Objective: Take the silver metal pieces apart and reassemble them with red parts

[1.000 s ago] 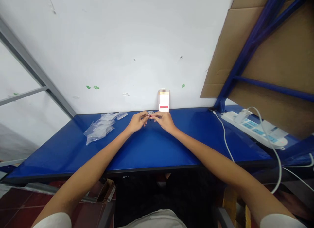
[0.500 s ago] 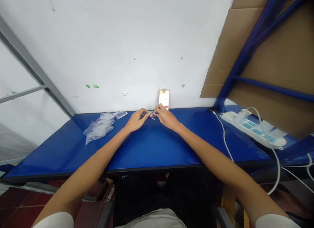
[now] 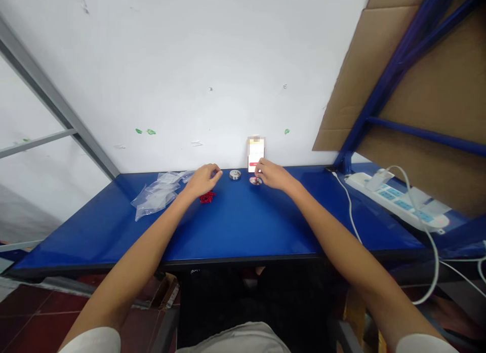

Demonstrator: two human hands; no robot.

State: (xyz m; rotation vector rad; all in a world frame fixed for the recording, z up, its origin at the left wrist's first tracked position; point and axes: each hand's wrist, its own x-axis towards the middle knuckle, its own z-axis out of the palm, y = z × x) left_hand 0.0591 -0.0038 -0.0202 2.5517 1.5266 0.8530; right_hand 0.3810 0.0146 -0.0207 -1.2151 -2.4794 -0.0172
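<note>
My left hand (image 3: 205, 180) hovers at the back of the blue table, thumb and forefinger apart, nothing between them. Just below it lies a small tangled heap of red pieces (image 3: 207, 196), too small to make out singly. A round, shallow silver tin (image 3: 235, 174) stands between my two hands, touched by neither. My right hand (image 3: 274, 174) has its fingers bent together at a round shiny metal lid (image 3: 255, 181), which shows a reddish spot. The fingertips seem to grip the lid's far edge, partly covering it.
Clear plastic bags (image 3: 155, 197) lie spread at the left of the blue table (image 3: 243, 231). A lit phone (image 3: 255, 153) leans on the wall behind my right hand. At the right are a white power strip (image 3: 398, 201), its cables, and a blue metal frame (image 3: 374, 97).
My hands were together around a small silver object; now they are apart. The tin stands on the table, the lid is at my right hand, and red pieces lie by my left.
</note>
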